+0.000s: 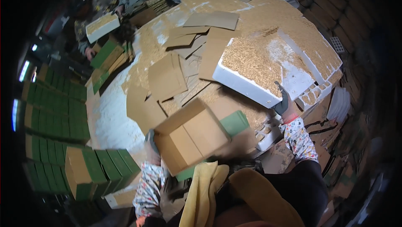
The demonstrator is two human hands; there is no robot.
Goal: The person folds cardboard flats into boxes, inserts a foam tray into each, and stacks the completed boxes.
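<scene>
My left hand is curled on an open brown cardboard box; right of the box, my right hand clasps a white foam tray of tan granules; seemingly I'm readying a pour, calling for careful tilting.

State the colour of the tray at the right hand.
The tray is white, as the head view shows.
</scene>
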